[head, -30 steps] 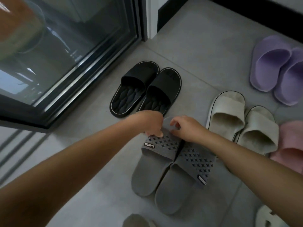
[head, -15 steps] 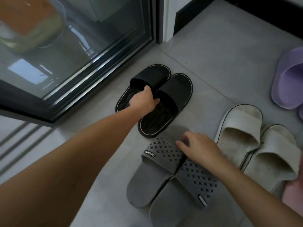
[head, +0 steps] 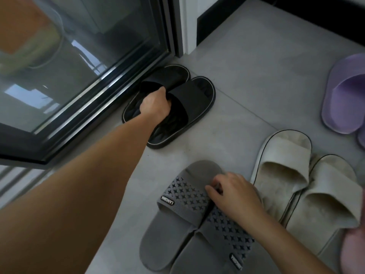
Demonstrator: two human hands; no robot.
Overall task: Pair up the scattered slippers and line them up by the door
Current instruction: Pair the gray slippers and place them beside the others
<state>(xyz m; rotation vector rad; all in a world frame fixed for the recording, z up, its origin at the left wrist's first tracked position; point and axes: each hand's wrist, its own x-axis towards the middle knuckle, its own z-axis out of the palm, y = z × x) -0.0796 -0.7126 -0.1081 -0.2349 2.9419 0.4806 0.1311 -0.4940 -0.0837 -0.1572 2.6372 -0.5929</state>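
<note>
Floor (head: 246, 80): left hand (head: 156, 107) grips black slippers (head: 189, 95), toes upper-right; right hand (head: 237, 196) pinches grey pair (head: 185, 196).

1. The fingertips of your left hand (head: 156, 107) are hidden under a strap of the black slippers (head: 189, 95).
2. Your right hand (head: 237, 196) covers one toe of the grey slippers (head: 177, 224); the bottom picture edge cuts their heels.
3. The right picture edge cuts the purple slippers (head: 343, 95) and a blurred pink slipper (head: 355, 250).

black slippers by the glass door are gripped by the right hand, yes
No. The left hand grips the black slippers by the glass door, as the head view shows; the right hand holds the grey slippers.
</note>
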